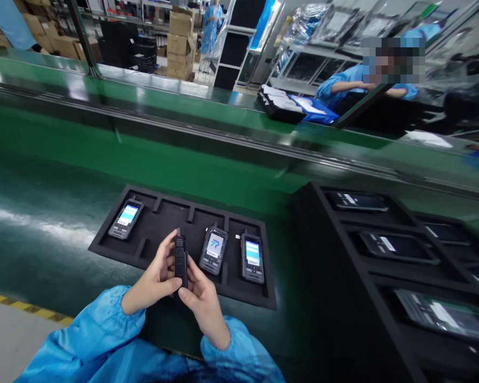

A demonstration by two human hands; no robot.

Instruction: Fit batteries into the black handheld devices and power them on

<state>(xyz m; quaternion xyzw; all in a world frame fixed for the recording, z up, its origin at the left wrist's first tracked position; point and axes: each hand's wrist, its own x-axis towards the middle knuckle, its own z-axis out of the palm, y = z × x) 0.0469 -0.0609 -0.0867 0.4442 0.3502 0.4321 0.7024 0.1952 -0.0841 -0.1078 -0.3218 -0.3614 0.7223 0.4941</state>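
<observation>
Both my left hand (158, 279) and my right hand (202, 298) are closed around a black handheld radio (180, 261), turned so its narrow side faces me. It is held upright over the near edge of a black foam tray (173, 210). Three similar radios lie in the tray with lit screens: one radio (126, 219) at the left end, another radio (214, 249) with a logo on its screen just right of my hands, and a third radio (252, 258) at the right end. The tray's second slot from the left holds no radio.
To the right stands a tall stack of black foam trays (335, 255), its top holding several radios with dark screens. A green ledge with a metal rail (207, 130) runs behind the bench. Beyond it are a co-worker in blue (347, 80), a black box (281, 106) and stacked cartons (179, 48).
</observation>
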